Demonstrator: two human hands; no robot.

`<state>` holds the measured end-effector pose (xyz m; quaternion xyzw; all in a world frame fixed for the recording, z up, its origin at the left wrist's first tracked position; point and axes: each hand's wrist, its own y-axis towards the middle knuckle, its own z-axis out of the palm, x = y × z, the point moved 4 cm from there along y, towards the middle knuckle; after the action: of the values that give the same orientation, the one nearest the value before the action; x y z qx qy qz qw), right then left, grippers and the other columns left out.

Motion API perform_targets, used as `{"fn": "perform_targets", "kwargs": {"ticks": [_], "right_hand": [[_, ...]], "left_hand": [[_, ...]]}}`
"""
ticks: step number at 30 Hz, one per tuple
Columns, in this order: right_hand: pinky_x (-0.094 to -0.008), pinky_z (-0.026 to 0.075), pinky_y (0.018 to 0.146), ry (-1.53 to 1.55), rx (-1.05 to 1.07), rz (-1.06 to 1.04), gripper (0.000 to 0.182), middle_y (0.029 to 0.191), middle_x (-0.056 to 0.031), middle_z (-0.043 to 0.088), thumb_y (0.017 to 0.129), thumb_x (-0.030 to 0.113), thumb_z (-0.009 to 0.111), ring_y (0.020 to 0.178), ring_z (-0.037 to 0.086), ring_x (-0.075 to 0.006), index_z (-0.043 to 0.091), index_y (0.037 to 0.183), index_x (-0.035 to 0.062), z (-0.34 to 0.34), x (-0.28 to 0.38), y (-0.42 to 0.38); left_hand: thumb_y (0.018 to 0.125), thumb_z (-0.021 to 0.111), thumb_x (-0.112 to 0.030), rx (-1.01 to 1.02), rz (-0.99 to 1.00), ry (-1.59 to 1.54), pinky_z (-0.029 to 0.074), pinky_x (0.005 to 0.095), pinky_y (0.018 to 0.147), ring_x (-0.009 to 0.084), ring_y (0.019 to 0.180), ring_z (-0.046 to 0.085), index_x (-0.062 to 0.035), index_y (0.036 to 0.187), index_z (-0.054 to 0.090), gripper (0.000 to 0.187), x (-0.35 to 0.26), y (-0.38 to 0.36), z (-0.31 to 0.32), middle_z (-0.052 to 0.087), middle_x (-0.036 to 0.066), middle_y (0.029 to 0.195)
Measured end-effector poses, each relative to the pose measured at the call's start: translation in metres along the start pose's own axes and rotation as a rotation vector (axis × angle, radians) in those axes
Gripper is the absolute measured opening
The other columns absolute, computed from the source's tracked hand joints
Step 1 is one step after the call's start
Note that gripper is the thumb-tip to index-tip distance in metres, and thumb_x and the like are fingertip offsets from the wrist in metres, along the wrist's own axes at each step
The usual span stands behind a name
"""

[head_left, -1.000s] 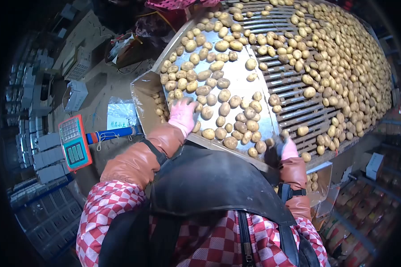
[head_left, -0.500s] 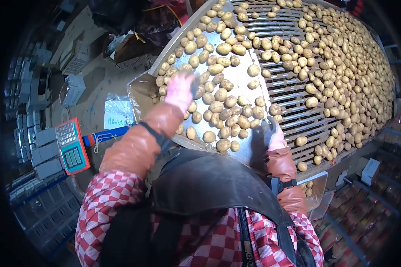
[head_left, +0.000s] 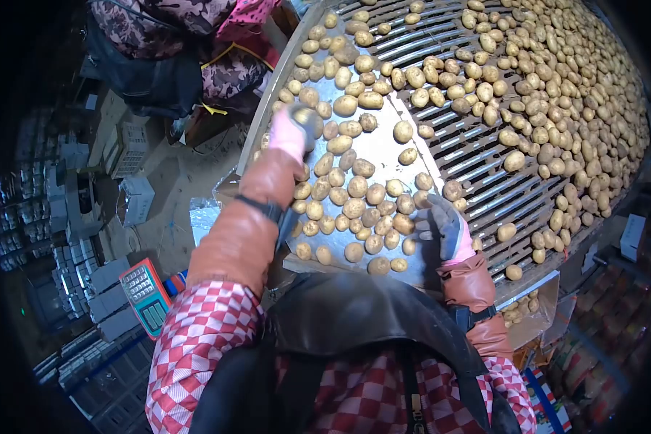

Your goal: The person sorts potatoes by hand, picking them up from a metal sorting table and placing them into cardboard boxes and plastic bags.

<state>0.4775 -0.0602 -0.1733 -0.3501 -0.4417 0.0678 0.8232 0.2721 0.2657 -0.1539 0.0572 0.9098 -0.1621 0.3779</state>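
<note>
My left hand [head_left: 291,133], in a pink glove with a dark palm, is at the left side of the metal tray [head_left: 383,152]. Its fingers curl round a potato [head_left: 306,118], partly covered by the glove. Many loose potatoes [head_left: 354,208] lie on the tray about it. My right hand [head_left: 446,230], gloved the same way, rests low over the tray's right edge with its fingers spread. It holds nothing, and several potatoes are close to its fingertips.
Right of the tray, a slatted metal grate [head_left: 477,155] slopes up to a large heap of potatoes [head_left: 579,94]. A red-rimmed scale display [head_left: 146,297] stands at lower left. Another person in patterned clothing [head_left: 231,76] is at upper left. A box with potatoes [head_left: 524,312] sits below the grate.
My left hand has moved forward along the tray's left side and closed round a potato. My right hand has spread its fingers near the tray's edge. The camera view has shifted.
</note>
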Motion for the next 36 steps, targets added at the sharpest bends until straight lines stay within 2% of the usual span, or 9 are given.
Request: {"fn": "perform_targets", "kwargs": {"ticks": [3, 9, 14, 19, 21, 24, 28, 34, 36], "right_hand": [[-0.0301, 0.055, 0.075, 0.510, 0.137, 0.008, 0.052, 0.129, -0.0150, 0.053, 0.097, 0.022, 0.054, 0.104, 0.061, -0.0209, 0.036, 0.145, 0.0090, 0.050, 0.018, -0.008], [-0.0281, 0.051, 0.067, -0.068, 0.203, -0.104, 0.040, 0.103, -0.0076, 0.060, 0.096, 0.019, 0.052, 0.088, 0.060, -0.0187, 0.049, 0.132, 0.0035, 0.033, 0.000, -0.006], [-0.0256, 0.049, 0.066, 0.457, 0.091, 0.046, 0.040, 0.093, -0.0011, 0.056, 0.101, 0.034, 0.047, 0.083, 0.056, -0.0131, 0.051, 0.125, 0.0015, 0.021, 0.003, -0.018], [-0.0297, 0.051, 0.074, -0.413, 0.121, -0.445, 0.057, 0.110, -0.0078, 0.059, 0.095, 0.028, 0.054, 0.098, 0.061, -0.0219, 0.036, 0.145, 0.0072, 0.014, 0.012, -0.023], [-0.0325, 0.055, 0.080, 0.450, 0.364, -0.027, 0.065, 0.132, -0.0128, 0.055, 0.096, 0.014, 0.053, 0.111, 0.060, -0.0257, 0.020, 0.151, 0.0149, 0.016, -0.003, -0.018], [-0.0308, 0.052, 0.069, 0.494, 0.176, -0.068, 0.066, 0.133, -0.0144, 0.054, 0.095, 0.034, 0.056, 0.102, 0.061, -0.0251, 0.025, 0.149, 0.0140, 0.027, -0.002, -0.021], [-0.0333, 0.049, 0.050, 0.630, 0.093, -0.051, 0.054, 0.104, -0.0131, 0.063, 0.093, 0.037, 0.058, 0.066, 0.062, -0.0211, 0.041, 0.140, 0.0159, -0.007, -0.022, -0.027], [-0.0296, 0.053, 0.044, 1.023, -0.006, -0.482, 0.040, 0.089, -0.0120, 0.062, 0.092, 0.032, 0.062, 0.063, 0.063, -0.0218, 0.051, 0.124, 0.0102, -0.119, -0.032, -0.129], [-0.0297, 0.057, 0.062, 0.411, -0.707, -0.800, 0.037, 0.098, -0.0143, 0.064, 0.093, 0.031, 0.061, 0.077, 0.066, -0.0217, 0.056, 0.117, 0.0033, -0.200, -0.068, -0.186]], "left_hand": [[0.091, 0.058, -0.023, 0.584, 0.529, -0.017, 0.050, 0.0342, 0.087, 0.0267, 0.095, 0.065, -0.0096, 0.114, 0.064, 0.027, -0.048, -0.074, 0.029, 0.068, 0.013, 0.105], [0.089, 0.055, -0.031, -0.216, 0.200, 0.509, 0.042, 0.0416, 0.104, 0.0355, 0.119, 0.055, -0.0176, 0.125, 0.062, 0.039, -0.052, 0.041, 0.019, 0.059, 0.017, 0.124], [0.084, 0.061, -0.021, 0.167, 0.130, 0.580, 0.043, 0.0419, 0.103, 0.0366, 0.121, 0.053, -0.0158, 0.123, 0.062, 0.039, 0.006, 0.061, 0.043, 0.045, 0.022, 0.139], [0.088, 0.065, -0.013, -0.028, 0.085, -0.054, 0.050, 0.0270, 0.058, 0.0133, 0.066, 0.061, -0.0091, 0.112, 0.060, 0.024, 0.052, 0.065, 0.029, 0.067, 0.006, 0.084], [0.095, 0.057, -0.011, 0.193, 0.188, -0.159, 0.051, 0.0303, 0.073, 0.0133, 0.087, 0.061, -0.0016, 0.111, 0.060, 0.019, -0.022, -0.020, 0.039, 0.065, 0.008, 0.104], [0.089, 0.049, -0.007, 0.754, 0.309, -0.247, 0.044, 0.0370, 0.099, 0.0265, 0.115, 0.056, -0.0088, 0.131, 0.053, 0.042, -0.044, -0.064, 0.098, 0.062, 0.014, 0.122], [0.089, 0.059, -0.046, 0.133, 0.403, 0.403, 0.038, 0.0388, 0.107, 0.0276, 0.129, 0.046, -0.0134, 0.133, 0.053, 0.055, -0.092, -0.046, 0.074, 0.047, 0.017, 0.140], [0.085, 0.065, -0.045, 0.315, 0.873, 0.636, 0.024, 0.0574, 0.113, 0.0449, 0.137, 0.028, -0.0158, 0.142, 0.041, 0.069, 0.027, -0.139, 0.066, 0.037, 0.016, 0.147], [0.084, 0.067, -0.037, 0.339, 0.827, 0.604, 0.030, 0.0527, 0.111, 0.0422, 0.134, 0.035, -0.0135, 0.140, 0.043, 0.065, 0.044, -0.163, 0.037, 0.043, 0.017, 0.142]]}}
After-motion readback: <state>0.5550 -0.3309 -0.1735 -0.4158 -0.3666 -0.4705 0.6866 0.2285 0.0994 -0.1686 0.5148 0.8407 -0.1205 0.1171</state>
